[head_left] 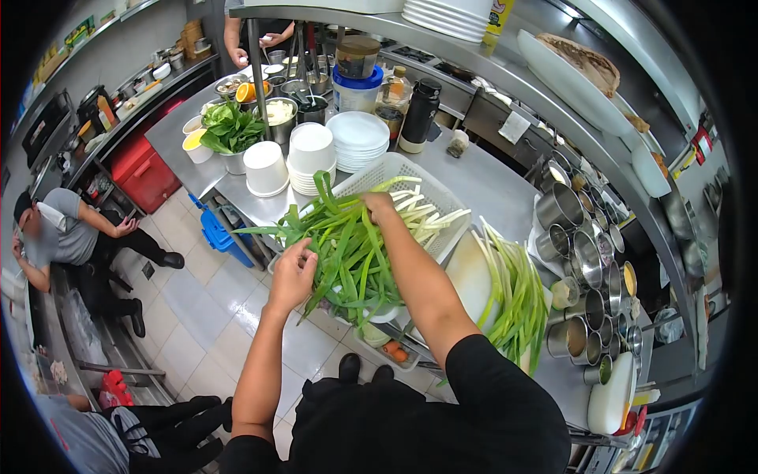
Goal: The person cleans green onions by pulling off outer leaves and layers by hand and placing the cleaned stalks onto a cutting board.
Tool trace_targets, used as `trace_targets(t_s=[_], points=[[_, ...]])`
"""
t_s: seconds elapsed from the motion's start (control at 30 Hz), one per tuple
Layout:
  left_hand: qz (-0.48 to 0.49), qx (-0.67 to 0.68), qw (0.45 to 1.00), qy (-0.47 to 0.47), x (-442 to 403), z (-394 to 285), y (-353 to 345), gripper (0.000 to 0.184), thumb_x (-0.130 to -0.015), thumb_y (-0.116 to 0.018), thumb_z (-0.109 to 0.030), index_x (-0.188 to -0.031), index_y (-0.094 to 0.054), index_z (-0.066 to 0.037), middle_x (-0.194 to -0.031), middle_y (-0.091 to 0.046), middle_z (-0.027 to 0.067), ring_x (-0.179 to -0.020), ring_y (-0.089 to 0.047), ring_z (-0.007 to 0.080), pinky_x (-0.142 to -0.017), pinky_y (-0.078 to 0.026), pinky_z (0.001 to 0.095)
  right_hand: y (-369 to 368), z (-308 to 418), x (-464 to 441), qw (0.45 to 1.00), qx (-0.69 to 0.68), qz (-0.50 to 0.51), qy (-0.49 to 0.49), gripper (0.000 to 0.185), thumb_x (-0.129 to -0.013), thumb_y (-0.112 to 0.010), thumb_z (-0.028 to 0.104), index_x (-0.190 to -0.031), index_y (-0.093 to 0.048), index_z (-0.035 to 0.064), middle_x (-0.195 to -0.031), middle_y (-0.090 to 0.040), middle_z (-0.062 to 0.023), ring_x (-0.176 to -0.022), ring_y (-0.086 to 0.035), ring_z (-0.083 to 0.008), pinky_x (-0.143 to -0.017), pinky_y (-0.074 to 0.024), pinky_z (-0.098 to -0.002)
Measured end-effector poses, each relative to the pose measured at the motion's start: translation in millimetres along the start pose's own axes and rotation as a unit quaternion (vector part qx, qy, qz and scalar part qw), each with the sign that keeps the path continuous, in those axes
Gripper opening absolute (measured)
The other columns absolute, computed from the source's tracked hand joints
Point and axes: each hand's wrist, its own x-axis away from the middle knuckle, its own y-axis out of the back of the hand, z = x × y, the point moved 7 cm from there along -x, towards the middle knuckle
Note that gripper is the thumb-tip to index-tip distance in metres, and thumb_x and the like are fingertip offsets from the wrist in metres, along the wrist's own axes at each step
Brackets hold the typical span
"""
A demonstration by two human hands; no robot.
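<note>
A big heap of green onions (347, 245) lies across a white perforated basket (446, 186), white stalks to the right and green leaves hanging over the near left side. My right hand (379, 207) is closed around some of the stalks near the middle of the heap. At the left edge of the leaves is my left hand (294, 275), its fingers loosely bent and apart, touching the greens. A second bunch of green onions (517, 304) rests on a white cutting board (470, 276) to the right of the basket.
White tubs (266, 167) and stacked plates (357, 138) stand behind the basket, near a black bottle (420, 114). Metal pots (559, 207) crowd the right side. An overhead shelf (505, 59) crosses above. People sit at left; another person's hands (272, 39) show at the back.
</note>
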Motion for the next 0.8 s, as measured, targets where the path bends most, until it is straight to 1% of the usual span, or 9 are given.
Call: trace_targets(t_s=[0.07, 0.17, 0.27, 0.33, 0.4, 0.43, 0.53, 0.7, 0.8], points=[[0.006, 0.005, 0.999, 0.041, -1.7, 5.1, -1.7, 0.034, -0.085, -0.060, -0.008, -0.116, -0.056, 0.004, -0.087, -0.063, 0.0130, -0.067, -0.060, 0.0175, -0.063, -0.049, 0.0294, 4.9, 8.3, 26.4, 0.987, -0.136, 0.006, -0.083, 0.030, -0.084, -0.066, 0.012, -0.107, -0.057, -0.0049, -0.093, -0.065, -0.0132, -0.066, -0.064, -0.0274, -0.052, -0.0537, -0.0381], [0.006, -0.026, 0.999, 0.027, -2.4, 5.0, -5.7, 0.034, -0.084, -0.061, -0.011, -0.115, -0.057, 0.003, -0.086, -0.063, 0.0125, -0.064, -0.058, 0.0164, -0.061, -0.049, 0.0292, 9.2, 27.1, 48.5, 0.973, -0.220, -0.039, -0.067, 0.029, -0.083, -0.066, 0.015, -0.104, -0.058, -0.0035, -0.095, -0.064, -0.0128, -0.071, -0.064, -0.0268, -0.057, -0.0540, -0.0365], [0.007, -0.056, 0.998, 0.011, -0.7, 0.0, -6.9, 0.034, -0.084, -0.063, -0.012, -0.114, -0.058, 0.003, -0.085, -0.064, 0.0123, -0.063, -0.058, 0.0166, -0.061, -0.048, 0.0293, 11.0, 13.3, 6.6, 0.990, -0.084, -0.115, -0.018, 0.031, -0.082, -0.068, 0.017, -0.103, -0.058, -0.0041, -0.095, -0.064, -0.0123, -0.080, -0.064, -0.0259, -0.064, -0.0539, -0.0360], [0.000, -0.037, 0.999, 0.027, 3.3, -3.8, -6.2, 0.035, -0.084, -0.062, -0.011, -0.115, -0.057, 0.003, -0.085, -0.063, 0.0122, -0.062, -0.057, 0.0166, -0.061, -0.048, 0.0291, 6.9, 23.6, 9.0, 0.983, -0.116, -0.137, 0.033, 0.032, -0.083, -0.064, 0.015, -0.107, -0.055, -0.0049, -0.098, -0.063, -0.0135, -0.087, -0.062, -0.0260, -0.072, -0.0529, -0.0368], [-0.002, -0.039, 0.998, 0.051, 9.0, -1.4, -2.8, 0.037, -0.084, -0.062, -0.010, -0.118, -0.056, 0.003, -0.088, -0.063, 0.0125, -0.068, -0.058, 0.0168, -0.064, -0.049, 0.0287, 6.0, 26.8, 19.9, 0.954, -0.285, -0.089, -0.018, 0.032, -0.082, -0.056, 0.009, -0.110, -0.054, -0.0047, -0.098, -0.062, -0.0136, -0.084, -0.061, -0.0270, -0.068, -0.0519, -0.0397], [-0.052, -0.038, 0.998, 0.016, 12.3, -0.3, 4.2, 0.039, -0.084, -0.062, -0.009, -0.119, -0.054, 0.003, -0.089, -0.062, 0.0126, -0.071, -0.058, 0.0173, -0.066, -0.049, 0.0286, 3.3, 37.0, 28.4, 0.931, -0.360, -0.053, -0.015, 0.024, -0.081, -0.049, 0.009, -0.103, -0.055, 0.0003, -0.091, -0.059, -0.0113, -0.074, -0.057, -0.0248, -0.059, -0.0483, -0.0378], [-0.120, -0.042, 0.992, -0.024, 21.3, 5.0, 23.8, 0.040, -0.085, -0.061, -0.008, -0.123, -0.051, 0.003, -0.090, -0.060, 0.0103, -0.079, -0.056, 0.0167, -0.071, -0.048, 0.0278, 29.4, 84.1, 70.9, 0.937, -0.346, 0.029, 0.024, 0.012, -0.082, -0.049, 0.017, -0.088, -0.053, 0.0072, -0.077, -0.055, -0.0079, -0.065, -0.051, -0.0223, -0.053, -0.0429, -0.0354], [-0.172, 0.112, 0.979, 0.011, 18.7, -9.0, 66.4, 0.034, -0.092, -0.055, -0.009, -0.123, -0.051, 0.004, -0.090, -0.058, 0.0030, -0.079, -0.055, 0.0098, -0.073, -0.047, 0.0239, 84.6, 164.3, 121.7, 0.847, -0.498, 0.159, 0.094, 0.015, -0.083, -0.045, 0.025, -0.077, -0.047, 0.0112, -0.066, -0.049, -0.0053, -0.059, -0.047, -0.0204, -0.061, -0.0418, -0.0380], [-0.194, 0.139, 0.971, -0.031, -1.6, -33.5, 80.2, 0.035, -0.093, -0.054, -0.010, -0.124, -0.049, 0.004, -0.092, -0.058, 0.0038, -0.081, -0.056, 0.0090, -0.075, -0.046, 0.0230, 124.3, 208.9, 154.3, 0.791, -0.557, 0.204, 0.150, 0.015, -0.081, -0.044, 0.024, -0.079, -0.046, 0.0098, -0.061, -0.046, -0.0046, -0.055, -0.045, -0.0189, -0.064, -0.0402, -0.0384]])
